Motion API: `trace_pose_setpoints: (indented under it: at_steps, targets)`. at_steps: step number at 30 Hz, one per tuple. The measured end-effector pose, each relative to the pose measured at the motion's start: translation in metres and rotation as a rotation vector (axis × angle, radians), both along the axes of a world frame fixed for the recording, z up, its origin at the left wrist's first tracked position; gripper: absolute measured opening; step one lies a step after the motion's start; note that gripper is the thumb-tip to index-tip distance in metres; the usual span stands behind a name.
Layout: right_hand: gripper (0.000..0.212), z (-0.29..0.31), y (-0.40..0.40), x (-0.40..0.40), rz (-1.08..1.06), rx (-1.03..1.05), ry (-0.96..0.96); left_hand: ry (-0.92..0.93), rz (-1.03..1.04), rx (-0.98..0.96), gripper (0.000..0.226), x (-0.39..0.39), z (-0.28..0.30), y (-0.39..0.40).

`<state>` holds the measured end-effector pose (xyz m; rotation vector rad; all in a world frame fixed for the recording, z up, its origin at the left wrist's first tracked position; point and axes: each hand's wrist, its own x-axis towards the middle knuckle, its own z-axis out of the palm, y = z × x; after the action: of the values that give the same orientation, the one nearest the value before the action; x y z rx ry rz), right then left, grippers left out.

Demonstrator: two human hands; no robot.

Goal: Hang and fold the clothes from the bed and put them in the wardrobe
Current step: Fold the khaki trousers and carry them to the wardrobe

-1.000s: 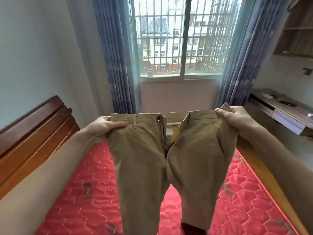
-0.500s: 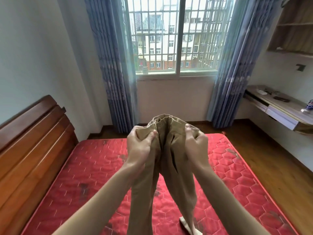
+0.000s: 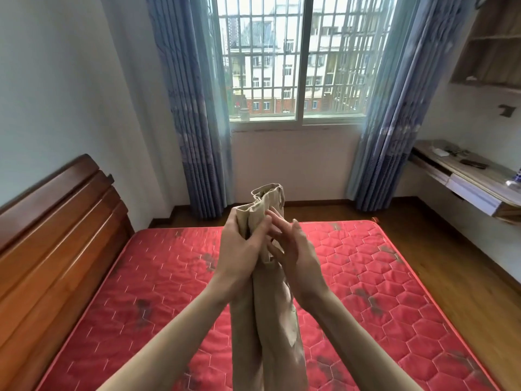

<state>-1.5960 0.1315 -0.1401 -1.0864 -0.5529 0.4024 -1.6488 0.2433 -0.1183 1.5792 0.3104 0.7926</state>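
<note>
The left hand (image 3: 239, 249) grips the khaki trousers (image 3: 267, 306) just below the waistband, its fingers and thumb curled round the gathered cloth. The right hand (image 3: 293, 249) is just beside it with its fingers spread and mostly straight; their tips touch the cloth, but they do not close on it. The trousers are folded lengthwise, one leg against the other, with the waistband bunched and standing up above the hands. The legs hang straight down between the two forearms and run out of the bottom of the view.

Below the trousers lies a red quilted mattress (image 3: 141, 292) with a hexagon pattern and some dark marks. A wooden headboard (image 3: 56, 235) stands along its left side. Beyond the bed's far edge, blue curtains (image 3: 191, 108) frame a barred window (image 3: 293, 66). At the right, a wall-mounted wooden desk (image 3: 465, 179) holds a few small items, too small to make out, with an open shelf (image 3: 490, 52) above it.
</note>
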Motion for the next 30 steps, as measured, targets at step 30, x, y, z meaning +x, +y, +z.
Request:
trace_pose_setpoints:
  at_steps: [30]
  targets:
    - [0.047,0.134,-0.038,0.097,0.207,-0.381,-0.296,0.139,-0.584,0.076,0.051,0.000,0.118,0.105]
